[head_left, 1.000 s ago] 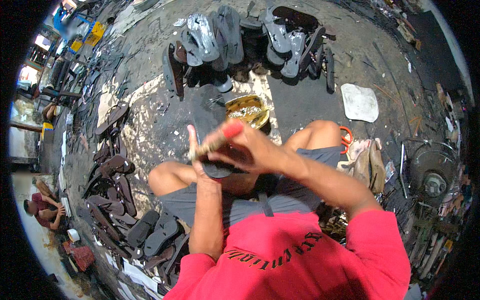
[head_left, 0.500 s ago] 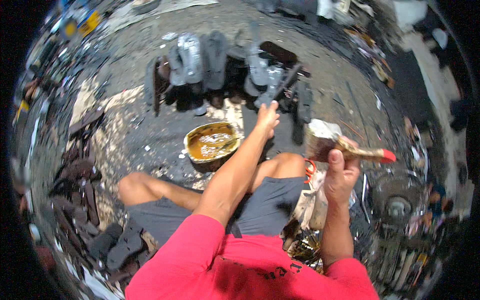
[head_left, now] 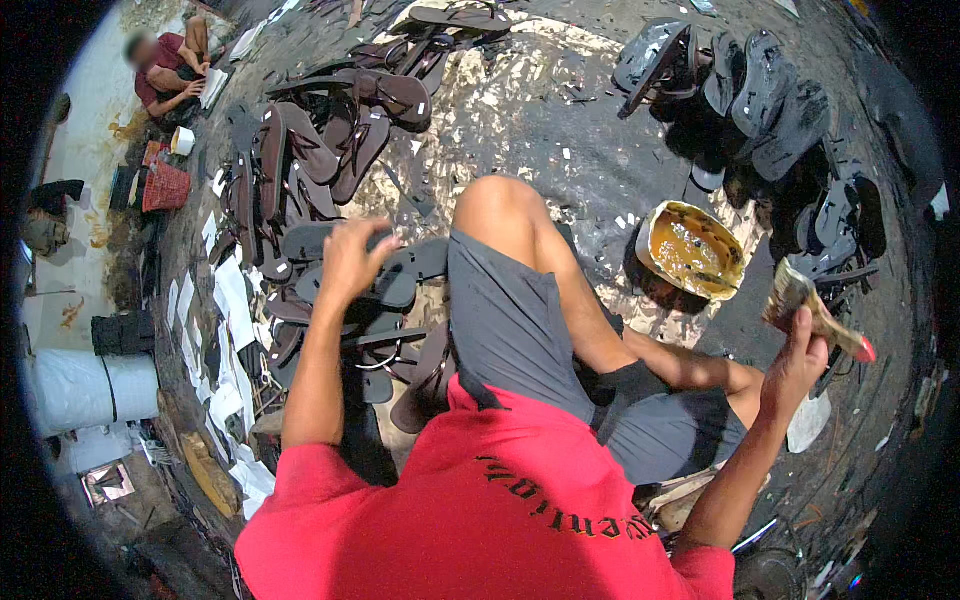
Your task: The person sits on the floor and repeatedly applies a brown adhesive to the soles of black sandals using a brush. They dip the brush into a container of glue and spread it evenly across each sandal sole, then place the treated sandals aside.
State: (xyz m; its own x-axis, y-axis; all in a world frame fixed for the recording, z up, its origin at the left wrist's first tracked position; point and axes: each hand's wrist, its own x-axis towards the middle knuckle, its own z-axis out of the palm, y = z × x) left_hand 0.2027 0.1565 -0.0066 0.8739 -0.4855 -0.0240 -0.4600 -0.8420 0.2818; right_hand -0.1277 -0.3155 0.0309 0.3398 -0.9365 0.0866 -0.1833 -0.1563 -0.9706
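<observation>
My right hand [head_left: 797, 365] grips a paintbrush [head_left: 792, 290] by its handle, which has a red tip; the wide bristles point up and away. Just beyond and left of it stands a container [head_left: 646, 262] with a messy pale rim, holding amber-brown glue-like liquid [head_left: 685, 243]. On the other side, my left hand [head_left: 350, 262] is over a grey sandal sole [head_left: 398, 285], fingers apart and nothing visible in them. Whether it touches the sole, I cannot tell. Dark brown flip-flops [head_left: 360, 155] are heaped beyond that hand.
A curved row of grey soles [head_left: 768, 85] stands at the far right. White paper strips [head_left: 232, 300] litter the floor at left. Further off are a red basket [head_left: 166, 187], a white-wrapped bundle [head_left: 90, 388] and another person [head_left: 170, 65] sitting far left.
The view has swung left. My left hand has gone from the row of grey soles to the sandals at my left. The brush stays in my right hand.
</observation>
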